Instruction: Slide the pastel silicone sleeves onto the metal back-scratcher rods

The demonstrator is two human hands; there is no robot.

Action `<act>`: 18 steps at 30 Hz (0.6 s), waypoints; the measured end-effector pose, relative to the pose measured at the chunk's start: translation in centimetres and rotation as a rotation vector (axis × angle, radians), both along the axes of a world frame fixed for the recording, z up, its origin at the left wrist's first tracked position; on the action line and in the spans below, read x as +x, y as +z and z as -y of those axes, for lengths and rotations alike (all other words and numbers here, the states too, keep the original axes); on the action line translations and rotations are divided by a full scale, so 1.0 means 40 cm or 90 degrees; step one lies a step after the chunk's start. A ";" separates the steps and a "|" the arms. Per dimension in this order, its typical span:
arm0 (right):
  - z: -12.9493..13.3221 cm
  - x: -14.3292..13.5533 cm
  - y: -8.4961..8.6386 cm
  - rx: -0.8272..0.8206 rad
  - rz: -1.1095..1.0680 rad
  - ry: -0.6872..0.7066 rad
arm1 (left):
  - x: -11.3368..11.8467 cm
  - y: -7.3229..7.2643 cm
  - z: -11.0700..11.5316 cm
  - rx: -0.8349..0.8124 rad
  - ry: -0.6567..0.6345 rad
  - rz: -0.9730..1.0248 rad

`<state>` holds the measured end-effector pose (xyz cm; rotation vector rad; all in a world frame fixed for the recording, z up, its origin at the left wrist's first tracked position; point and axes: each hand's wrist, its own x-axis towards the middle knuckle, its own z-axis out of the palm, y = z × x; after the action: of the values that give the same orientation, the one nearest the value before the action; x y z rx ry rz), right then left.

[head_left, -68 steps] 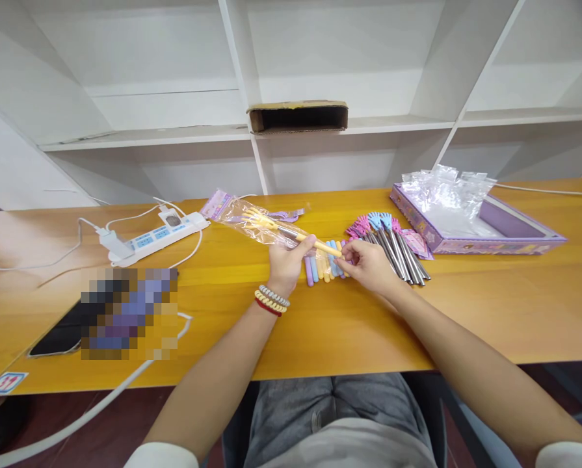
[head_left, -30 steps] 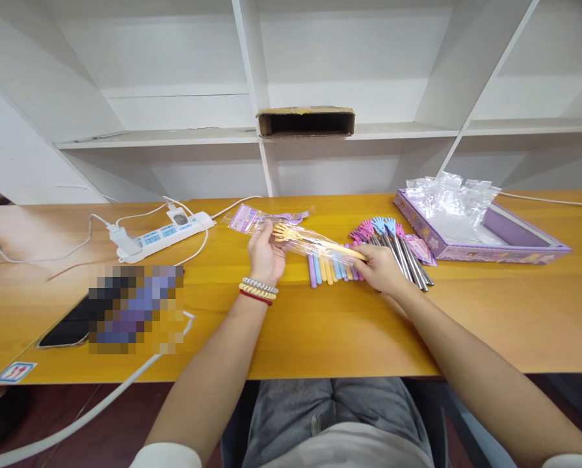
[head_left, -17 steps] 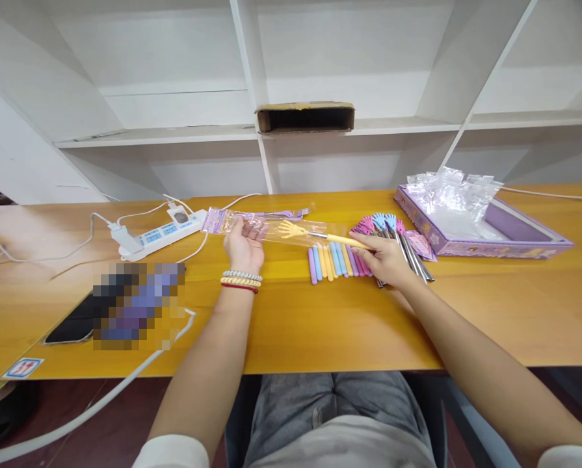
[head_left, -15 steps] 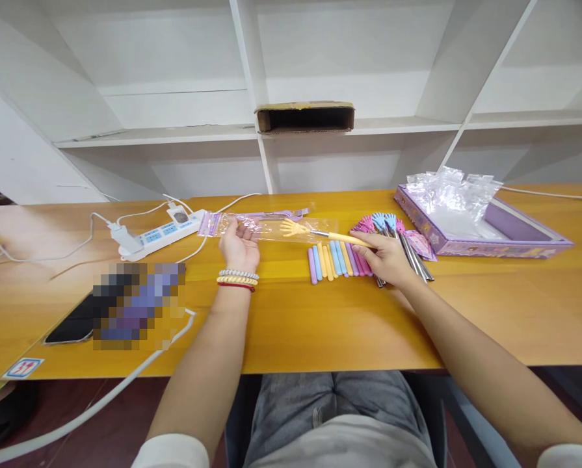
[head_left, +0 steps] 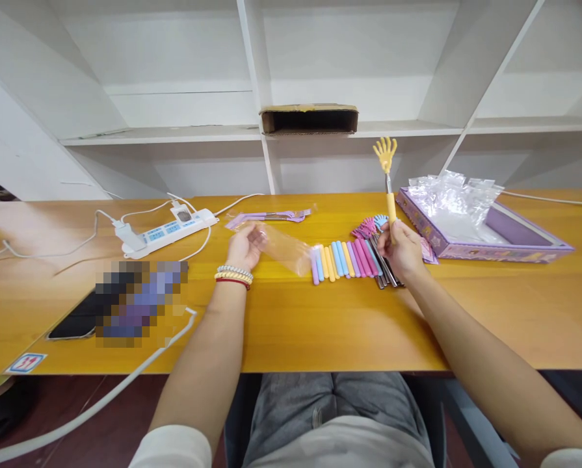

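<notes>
My right hand (head_left: 404,250) is closed around the handle of a yellow back scratcher (head_left: 385,156), which points upward with its hand-shaped head at the top. My left hand (head_left: 244,247) pinches one end of a long clear plastic bag (head_left: 288,250), whose other end reaches toward a row of coloured handles (head_left: 344,260). Those handles are purple, blue, yellow and pink. Beside them, partly behind my right hand, lie metal rods (head_left: 385,270) with pink hand-shaped heads (head_left: 365,227) and blue ones. A purple back scratcher in a clear bag (head_left: 281,216) lies beyond my left hand.
At the right stands a purple box (head_left: 505,250) with several clear bags (head_left: 461,201) in it. A white power strip (head_left: 173,231) with cables lies at the left, near a dark phone (head_left: 73,318). A cardboard box (head_left: 310,120) rests on the white shelf behind.
The yellow back scratcher has swung from lying level over the bag to pointing up, farther right. The clear bag in my left hand now slants down toward the handles.
</notes>
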<state>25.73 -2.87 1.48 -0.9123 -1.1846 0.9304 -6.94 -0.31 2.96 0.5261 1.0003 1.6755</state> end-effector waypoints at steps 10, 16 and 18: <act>0.007 -0.009 0.006 -0.035 0.000 0.122 | 0.079 -0.037 0.032 -0.006 -0.259 -0.405; 0.025 -0.021 0.013 -0.085 -0.011 0.143 | 0.091 -0.062 0.015 0.018 -0.091 -0.483; 0.032 -0.025 0.012 -0.112 -0.008 0.179 | 0.087 -0.061 0.015 0.057 -0.081 -0.512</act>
<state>24.73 -4.17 1.95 -0.8902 -1.2553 1.2805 -3.46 -0.90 0.54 1.3578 1.4150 1.4024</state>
